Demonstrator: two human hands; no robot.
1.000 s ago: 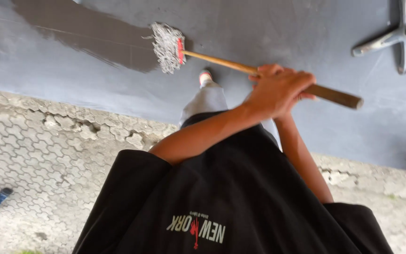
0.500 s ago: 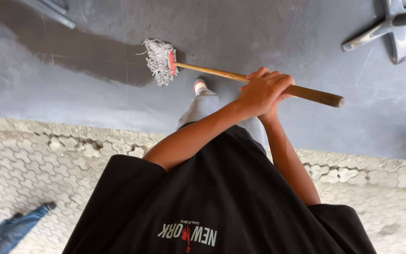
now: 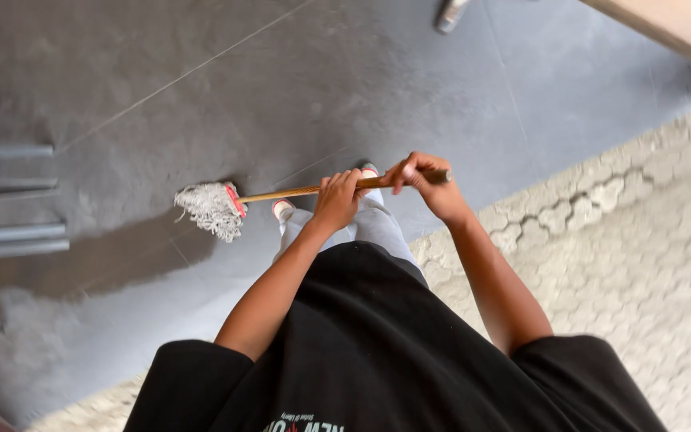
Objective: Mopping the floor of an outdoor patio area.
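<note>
— What does the head view show in the hands?

— Both grip one mop. The left hand (image 3: pixel 337 200) is wrapped around the wooden handle (image 3: pixel 305 190) partway along it, fingers curled fully closed over the stick. The right hand (image 3: pixel 425 182) is clamped near the handle's top end, fingers folded round it, the dark tip of the stick poking out just past the knuckles.

— And the mop itself?

— The handle runs nearly level across the middle of the picture. Its head (image 3: pixel 209 210), a bundle of pale stringy yarn with a red clamp, rests on the grey floor (image 3: pixel 201 88) to the left of the person's feet.

— What's around it?

— A darker wet patch (image 3: pixel 105 260) spreads on the floor just beside and below the mop head. Grey metal bars (image 3: pixel 9 240) lie at the left edge. Two light shoes (image 3: pixel 283 210) show under grey trousers, close to the handle. To the right, the smooth floor meets patterned paving (image 3: pixel 641 264). The person wears a black shirt (image 3: pixel 377 352).
</note>
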